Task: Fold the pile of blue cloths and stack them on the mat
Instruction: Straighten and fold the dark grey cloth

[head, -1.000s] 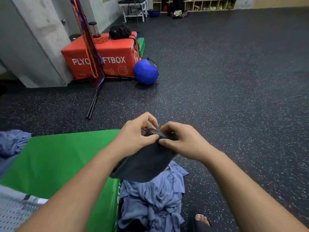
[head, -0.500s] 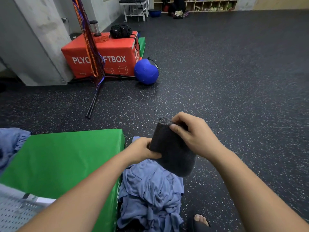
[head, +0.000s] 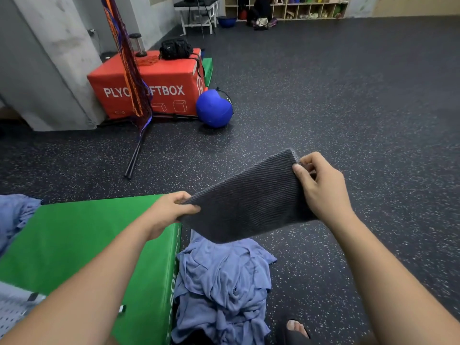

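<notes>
Some blue fabric [head: 15,215] lies at the far left, against the green mat [head: 74,232]. My left hand [head: 169,212] pinches 1 corner of a dark grey cloth [head: 249,202] above the mat's right edge. The cloth is in the air, stretched between my 2 hands, I judge to straighten it for folding. Below it the blue pile [head: 224,282] lies crumpled on the floor, just beside the mat. My right hand [head: 321,188] pinches the higher corner.

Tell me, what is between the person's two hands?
In the head view, a dark grey ribbed cloth spans the gap: the left hand grips its lower corner, the right hand pinches its upper corner.
</notes>
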### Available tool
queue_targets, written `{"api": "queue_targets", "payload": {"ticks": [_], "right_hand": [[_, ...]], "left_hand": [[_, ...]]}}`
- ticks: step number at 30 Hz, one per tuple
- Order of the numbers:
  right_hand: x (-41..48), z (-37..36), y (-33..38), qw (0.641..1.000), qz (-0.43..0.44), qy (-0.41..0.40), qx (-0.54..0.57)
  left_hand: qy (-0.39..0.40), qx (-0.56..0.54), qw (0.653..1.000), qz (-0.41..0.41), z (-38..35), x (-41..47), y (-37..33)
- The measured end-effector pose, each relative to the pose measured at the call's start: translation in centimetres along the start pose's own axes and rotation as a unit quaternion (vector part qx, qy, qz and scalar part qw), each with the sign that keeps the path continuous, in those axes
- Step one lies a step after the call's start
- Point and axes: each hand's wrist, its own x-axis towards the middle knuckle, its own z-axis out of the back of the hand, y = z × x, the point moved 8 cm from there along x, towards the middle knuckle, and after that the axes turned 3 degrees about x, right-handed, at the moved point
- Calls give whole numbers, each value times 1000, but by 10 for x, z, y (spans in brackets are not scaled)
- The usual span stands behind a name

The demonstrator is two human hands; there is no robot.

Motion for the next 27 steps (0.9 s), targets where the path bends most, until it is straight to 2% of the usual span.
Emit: {"api": "queue_targets", "payload": {"ticks": [4,10,19,22,27], "right_hand": [[1,-7,-10,999,-35,-9,3],[-3,-18,-9,997,-65,-27,9],[-33,-73,39,999,13,33,-32],[-47,-90,52,997,40,56,-35],[-62,-109,64,995,55,81,-24]], "left_hand": [[-51,-125,991,20,21,-2,0],[-130,-166,977,11,18,0,-14],[-128,-137,981,-52,-40,-19,-61],[-108,-165,979,-57,-57,-25,-68],[-121,-190,973,-59,-59,-33,-73]]}}
